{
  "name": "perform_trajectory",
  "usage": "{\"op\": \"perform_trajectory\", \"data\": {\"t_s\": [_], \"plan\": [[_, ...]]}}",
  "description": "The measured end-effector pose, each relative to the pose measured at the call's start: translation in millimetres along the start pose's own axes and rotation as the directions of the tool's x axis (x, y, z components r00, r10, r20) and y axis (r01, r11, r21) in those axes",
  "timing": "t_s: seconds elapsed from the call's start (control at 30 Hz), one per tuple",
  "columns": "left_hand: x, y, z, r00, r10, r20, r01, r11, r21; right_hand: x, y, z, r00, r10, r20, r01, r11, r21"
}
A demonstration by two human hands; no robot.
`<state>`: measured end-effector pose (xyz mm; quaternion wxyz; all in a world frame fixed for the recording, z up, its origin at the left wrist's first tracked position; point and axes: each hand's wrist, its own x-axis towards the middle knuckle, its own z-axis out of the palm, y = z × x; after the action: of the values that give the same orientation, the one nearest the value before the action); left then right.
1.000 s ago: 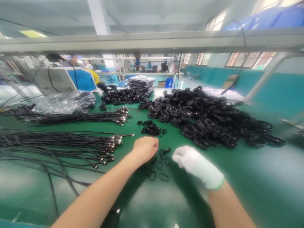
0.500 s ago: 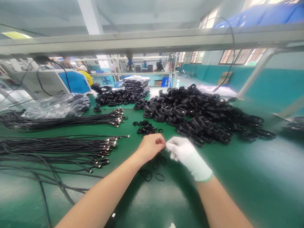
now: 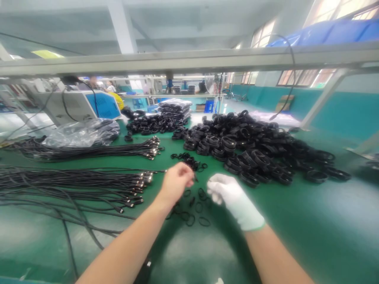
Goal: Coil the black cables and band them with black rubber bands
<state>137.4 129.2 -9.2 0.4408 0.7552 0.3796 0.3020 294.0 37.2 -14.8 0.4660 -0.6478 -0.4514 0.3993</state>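
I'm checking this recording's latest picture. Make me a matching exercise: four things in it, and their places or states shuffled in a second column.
Column one
1. Left hand
2. Right hand
3. Small pile of black loops
4. Clear plastic bag

Column two
A. Crumpled, in front of the blue-sided machine
B. In a white glove
C. Just beyond the left hand, nearer the picture's middle than the heap of coiled cables
D. Bare

Right pairs: 1-D, 2-B, 3-C, 4-A.
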Motion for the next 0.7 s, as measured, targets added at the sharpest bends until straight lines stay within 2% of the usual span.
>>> {"op": "perform_trajectory", "data": {"t_s": [0.1,0.2,0.3,0.4,0.53,0.7], "plan": [[5,-11,-19.2,0.998,-0.023,0.054,0.012,0.983,0.182,1,4,-3,0.999,0.01,-0.038,-0.015,0.993,-0.117],[13,-20,-22.4,0.993,-0.037,0.109,-0.01,0.914,0.406,3,11,1,1.0,-0.013,-0.011,0.01,0.962,-0.272],[24,-22,-7.4,0.996,0.024,0.082,-0.066,0.815,0.576,5,17,4,0.998,-0.046,-0.034,0.027,0.907,-0.42],[36,-21,12.0,0.989,0.082,0.123,-0.144,0.725,0.674,7,18,1,0.991,-0.074,-0.111,0.006,0.854,-0.521],[46,-25,26.3,0.962,0.125,0.244,-0.267,0.629,0.73,9,17,-5,0.975,-0.118,-0.186,-0.012,0.816,-0.578],[51,-39,31.7,0.923,0.147,0.355,-0.372,0.575,0.729,9,16,-2,0.972,-0.144,-0.185,0.015,0.825,-0.565]]}}
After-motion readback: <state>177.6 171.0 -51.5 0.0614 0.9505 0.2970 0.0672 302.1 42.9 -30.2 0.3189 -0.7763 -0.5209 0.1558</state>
